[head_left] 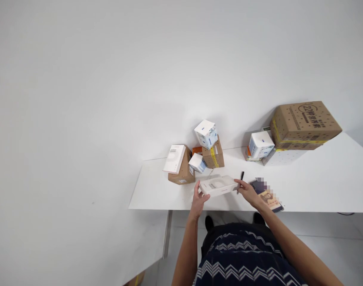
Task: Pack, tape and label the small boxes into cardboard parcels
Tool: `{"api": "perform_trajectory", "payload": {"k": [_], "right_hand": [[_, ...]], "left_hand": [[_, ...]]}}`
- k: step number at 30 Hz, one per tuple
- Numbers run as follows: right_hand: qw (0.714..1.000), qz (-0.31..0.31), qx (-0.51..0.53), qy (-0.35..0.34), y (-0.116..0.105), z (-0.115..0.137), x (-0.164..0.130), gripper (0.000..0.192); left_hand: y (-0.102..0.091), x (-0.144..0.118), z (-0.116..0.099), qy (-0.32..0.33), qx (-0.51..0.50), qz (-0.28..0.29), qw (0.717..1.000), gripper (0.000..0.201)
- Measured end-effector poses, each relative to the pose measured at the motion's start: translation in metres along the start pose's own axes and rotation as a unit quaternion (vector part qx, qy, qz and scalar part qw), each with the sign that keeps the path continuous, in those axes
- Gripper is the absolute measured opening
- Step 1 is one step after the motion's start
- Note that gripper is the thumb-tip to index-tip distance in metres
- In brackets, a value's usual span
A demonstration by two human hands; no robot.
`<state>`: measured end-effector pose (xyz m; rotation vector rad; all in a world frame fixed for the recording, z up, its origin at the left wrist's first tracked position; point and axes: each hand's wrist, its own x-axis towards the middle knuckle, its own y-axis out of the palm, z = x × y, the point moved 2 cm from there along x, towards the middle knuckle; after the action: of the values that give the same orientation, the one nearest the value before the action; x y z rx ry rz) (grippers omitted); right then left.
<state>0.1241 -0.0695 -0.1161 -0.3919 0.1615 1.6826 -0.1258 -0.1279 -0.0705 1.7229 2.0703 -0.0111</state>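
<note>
Both hands steady a flat white box just above the worktop: left hand clamps its near end, right hand pinches the other plus a pen, keeping it level.

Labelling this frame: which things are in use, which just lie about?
In use: flat white box, held by left hand and right hand; black pen in right hand.
Lying about: large cardboard box, small white cartons, booklet.

Three brown cardboard boxes, about five white boxes, one black pen, one table.
</note>
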Motion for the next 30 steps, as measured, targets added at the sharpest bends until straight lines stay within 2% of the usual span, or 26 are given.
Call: {"api": "perform_trajectory", "payload": {"k": [4, 6, 8, 12, 14, 17, 19, 25, 30], "right_hand": [[0.990, -0.011, 0.118, 0.071, 0.002, -0.005, -0.001, 0.034], [0.989, -0.028, 0.130, 0.065, 0.004, -0.008, -0.003, 0.031], [0.992, -0.047, 0.113, 0.044, 0.007, -0.014, -0.004, 0.033], [0.997, -0.055, 0.046, 0.001, 0.013, -0.026, -0.003, 0.037], [0.998, -0.051, -0.048, -0.001, 0.012, -0.029, 0.000, 0.033], [0.977, -0.053, -0.199, 0.049, 0.007, -0.032, 0.009, 0.028], [0.963, -0.063, -0.250, 0.080, 0.002, -0.033, 0.017, 0.027], [0.937, -0.070, -0.317, 0.130, 0.003, -0.040, 0.038, 0.026], [0.941, -0.077, -0.304, 0.124, 0.003, -0.042, 0.042, 0.010]], "left_hand": [[-0.003, -0.004, -0.001, -0.022, 0.015, 0.044, 0.999, 0.105], [-0.002, -0.003, 0.001, -0.033, 0.000, 0.059, 0.998, 0.105], [-0.001, 0.000, 0.006, -0.036, -0.011, 0.043, 0.998, 0.098], [-0.002, 0.006, 0.020, -0.037, -0.007, -0.053, 0.998, 0.096], [-0.003, 0.007, 0.026, -0.052, -0.028, -0.076, 0.995, 0.100], [-0.005, 0.006, 0.034, -0.063, -0.055, -0.079, 0.993, 0.101], [-0.007, 0.006, 0.037, -0.058, -0.053, -0.083, 0.993, 0.100], [-0.008, 0.003, 0.045, -0.017, -0.016, -0.105, 0.994, 0.086], [-0.007, -0.001, 0.047, -0.011, 0.091, -0.081, 0.992, 0.062]]}}
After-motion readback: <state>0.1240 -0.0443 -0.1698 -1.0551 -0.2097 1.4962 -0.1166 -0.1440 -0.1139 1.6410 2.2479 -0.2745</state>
